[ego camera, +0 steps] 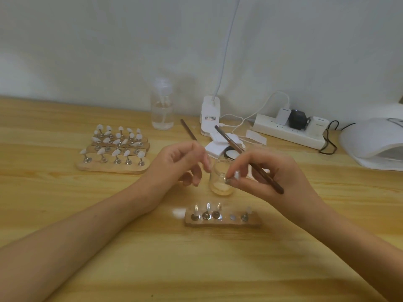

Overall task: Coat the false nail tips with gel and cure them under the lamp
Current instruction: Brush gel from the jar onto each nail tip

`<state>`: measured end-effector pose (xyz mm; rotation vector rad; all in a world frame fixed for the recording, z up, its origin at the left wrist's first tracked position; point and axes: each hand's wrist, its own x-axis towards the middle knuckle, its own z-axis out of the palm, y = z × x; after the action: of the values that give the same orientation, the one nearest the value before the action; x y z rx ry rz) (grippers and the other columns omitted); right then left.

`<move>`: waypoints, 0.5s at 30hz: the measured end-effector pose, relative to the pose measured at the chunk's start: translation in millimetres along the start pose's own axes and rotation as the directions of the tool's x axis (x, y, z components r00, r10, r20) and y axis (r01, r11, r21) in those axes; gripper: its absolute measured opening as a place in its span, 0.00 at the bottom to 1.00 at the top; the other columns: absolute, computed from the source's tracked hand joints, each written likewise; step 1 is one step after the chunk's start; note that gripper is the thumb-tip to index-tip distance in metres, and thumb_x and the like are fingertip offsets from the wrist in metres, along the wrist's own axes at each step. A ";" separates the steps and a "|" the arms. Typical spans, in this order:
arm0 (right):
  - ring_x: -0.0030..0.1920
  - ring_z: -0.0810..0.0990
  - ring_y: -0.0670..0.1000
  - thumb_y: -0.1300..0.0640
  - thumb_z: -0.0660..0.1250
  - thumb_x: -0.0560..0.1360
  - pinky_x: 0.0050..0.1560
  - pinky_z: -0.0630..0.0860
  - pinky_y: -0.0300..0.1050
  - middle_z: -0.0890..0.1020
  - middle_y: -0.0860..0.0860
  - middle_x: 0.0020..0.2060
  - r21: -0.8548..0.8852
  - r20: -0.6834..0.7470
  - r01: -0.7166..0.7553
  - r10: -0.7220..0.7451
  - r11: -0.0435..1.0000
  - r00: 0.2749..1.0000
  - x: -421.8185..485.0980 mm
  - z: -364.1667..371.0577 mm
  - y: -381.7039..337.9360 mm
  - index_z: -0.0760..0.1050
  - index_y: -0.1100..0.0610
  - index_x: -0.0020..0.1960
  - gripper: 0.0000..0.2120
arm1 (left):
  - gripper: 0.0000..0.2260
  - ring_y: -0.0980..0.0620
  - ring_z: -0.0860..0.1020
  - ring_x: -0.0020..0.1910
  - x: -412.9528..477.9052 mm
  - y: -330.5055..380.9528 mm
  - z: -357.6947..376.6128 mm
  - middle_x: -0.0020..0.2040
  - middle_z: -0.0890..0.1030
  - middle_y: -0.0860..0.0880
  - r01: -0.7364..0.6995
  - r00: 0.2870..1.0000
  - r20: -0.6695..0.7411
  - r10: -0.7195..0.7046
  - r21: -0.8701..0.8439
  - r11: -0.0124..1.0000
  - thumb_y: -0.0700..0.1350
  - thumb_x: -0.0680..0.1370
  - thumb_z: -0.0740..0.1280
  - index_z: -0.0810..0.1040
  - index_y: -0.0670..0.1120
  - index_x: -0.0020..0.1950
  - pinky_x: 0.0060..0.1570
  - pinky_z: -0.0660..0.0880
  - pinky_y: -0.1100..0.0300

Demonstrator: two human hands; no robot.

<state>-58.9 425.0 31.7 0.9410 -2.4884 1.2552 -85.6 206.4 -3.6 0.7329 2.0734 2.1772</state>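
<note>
right hand (268,173) pinches nail-tip stand (236,175) over glass jar (219,182), brush (248,162) clamped across fingers | left hand (178,164) fingers curled; hold on second brush (188,129) cannot be told

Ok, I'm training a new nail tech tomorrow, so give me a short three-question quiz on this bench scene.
1. True or false: the curing lamp sits at the far left of the scene.
2. What stands between the left hand and the right hand? A) glass jar B) spray bottle C) power strip
3. Fill in: the right hand's fingers grip a brown-handled ____.

Key
1. False, it sits at the far right.
2. A
3. brush
</note>
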 end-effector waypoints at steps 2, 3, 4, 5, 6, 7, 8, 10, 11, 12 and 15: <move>0.41 0.78 0.49 0.48 0.74 0.70 0.39 0.71 0.33 0.78 0.45 0.38 -0.034 0.035 -0.034 0.035 0.999 0.999 -15.5 -3.6 -2.2 0.82 0.46 0.44 0.04 | 0.19 0.53 0.69 0.26 1.8 -2.2 -2.5 0.29 0.75 0.50 0.017 0.996 -0.088 -0.021 -0.045 0.999 0.56 0.80 0.61 0.76 0.50 0.32 0.31 0.66 0.59; 0.41 0.78 0.49 0.48 0.74 0.70 0.39 0.72 0.33 0.77 0.44 0.38 -0.051 0.054 -0.051 0.054 0.997 0.997 -23.4 -3.7 -3.4 0.82 0.44 0.43 0.03 | 0.21 0.52 0.68 0.26 2.6 -3.3 -3.9 0.27 0.72 0.50 0.016 0.993 -0.116 -0.023 -0.061 0.998 0.55 0.81 0.59 0.74 0.50 0.30 0.30 0.64 0.58; 0.40 0.78 0.47 0.48 0.74 0.69 0.39 0.71 0.32 0.76 0.44 0.39 -0.076 0.070 -0.067 0.073 0.995 0.995 -30.4 -2.8 -4.0 0.82 0.43 0.43 0.03 | 0.21 0.52 0.67 0.25 3.3 -4.0 -4.6 0.26 0.71 0.50 0.013 0.991 -0.129 -0.022 -0.071 0.997 0.54 0.81 0.58 0.73 0.50 0.29 0.30 0.63 0.58; 0.39 0.77 0.45 0.49 0.74 0.69 0.38 0.69 0.32 0.75 0.43 0.40 -0.111 0.085 -0.079 0.088 0.991 0.992 -36.2 -1.2 -4.0 0.81 0.43 0.43 0.04 | 0.21 0.52 0.66 0.25 3.6 -4.7 -4.7 0.26 0.70 0.50 0.006 0.991 -0.132 -0.016 -0.073 0.997 0.54 0.81 0.58 0.73 0.49 0.29 0.28 0.63 0.59; 0.37 0.76 0.43 0.50 0.75 0.69 0.36 0.68 0.32 0.74 0.42 0.40 -0.149 0.094 -0.085 0.100 0.985 0.991 -40.2 0.7 -3.1 0.81 0.42 0.44 0.05 | 0.22 0.52 0.66 0.25 3.8 -5.0 -4.3 0.25 0.70 0.50 0.003 0.992 -0.128 -0.012 -0.072 0.997 0.53 0.81 0.58 0.73 0.49 0.29 0.28 0.64 0.60; 0.37 0.75 0.42 0.51 0.75 0.70 0.36 0.66 0.33 0.73 0.41 0.40 -0.185 0.094 -0.089 0.108 0.979 0.990 -42.5 2.4 -2.1 0.80 0.41 0.45 0.07 | 0.22 0.52 0.66 0.24 3.8 -5.4 -3.8 0.26 0.70 0.50 0.004 0.992 -0.124 -0.013 -0.071 0.997 0.53 0.81 0.58 0.73 0.49 0.29 0.27 0.64 0.62; 0.38 0.74 0.43 0.53 0.76 0.70 0.37 0.66 0.35 0.72 0.40 0.40 -0.217 0.086 -0.095 0.116 0.972 0.990 -43.0 3.8 -0.9 0.80 0.41 0.45 0.09 | 0.21 0.52 0.66 0.25 3.6 -5.2 -3.3 0.26 0.70 0.50 0.006 0.992 -0.122 -0.015 -0.071 0.997 0.53 0.81 0.58 0.73 0.49 0.29 0.27 0.65 0.63; 0.40 0.74 0.45 0.54 0.77 0.69 0.37 0.66 0.37 0.71 0.40 0.40 -0.262 0.069 -0.107 0.129 0.959 0.989 -41.9 4.9 1.3 0.80 0.40 0.45 0.11 | 0.21 0.52 0.67 0.25 3.1 -5.2 -2.8 0.26 0.71 0.50 0.008 0.992 -0.125 -0.017 -0.070 0.998 0.53 0.81 0.58 0.73 0.49 0.29 0.26 0.66 0.64; 0.41 0.74 0.46 0.54 0.77 0.69 0.37 0.66 0.37 0.71 0.40 0.41 -0.273 0.065 -0.113 0.136 0.955 0.989 -41.2 5.4 2.5 0.79 0.40 0.45 0.11 | 0.21 0.52 0.67 0.25 2.9 -5.1 -2.8 0.26 0.71 0.49 0.009 0.992 -0.126 -0.018 -0.067 0.998 0.53 0.81 0.58 0.73 0.49 0.29 0.26 0.66 0.64; 0.41 0.74 0.46 0.52 0.76 0.70 0.37 0.66 0.35 0.71 0.40 0.41 -0.279 0.067 -0.118 0.142 0.953 0.988 -41.0 5.8 3.3 0.79 0.39 0.45 0.10 | 0.21 0.53 0.67 0.25 2.9 -5.0 -2.9 0.26 0.71 0.49 0.010 0.992 -0.126 -0.018 -0.065 0.998 0.53 0.81 0.58 0.73 0.49 0.29 0.26 0.66 0.64; 0.42 0.74 0.46 0.44 0.71 0.69 0.38 0.67 0.33 0.70 0.40 0.42 -0.298 0.086 -0.118 0.150 0.947 0.985 -40.9 7.1 4.8 0.78 0.38 0.45 0.06 | 0.21 0.53 0.67 0.25 3.2 -5.3 -3.0 0.26 0.71 0.49 0.007 0.992 -0.123 -0.015 -0.065 0.998 0.52 0.81 0.58 0.74 0.49 0.29 0.27 0.67 0.65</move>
<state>-29.3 440.0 6.3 0.7955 -2.7636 0.8530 -91.0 205.3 -7.7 0.5941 2.0445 2.3272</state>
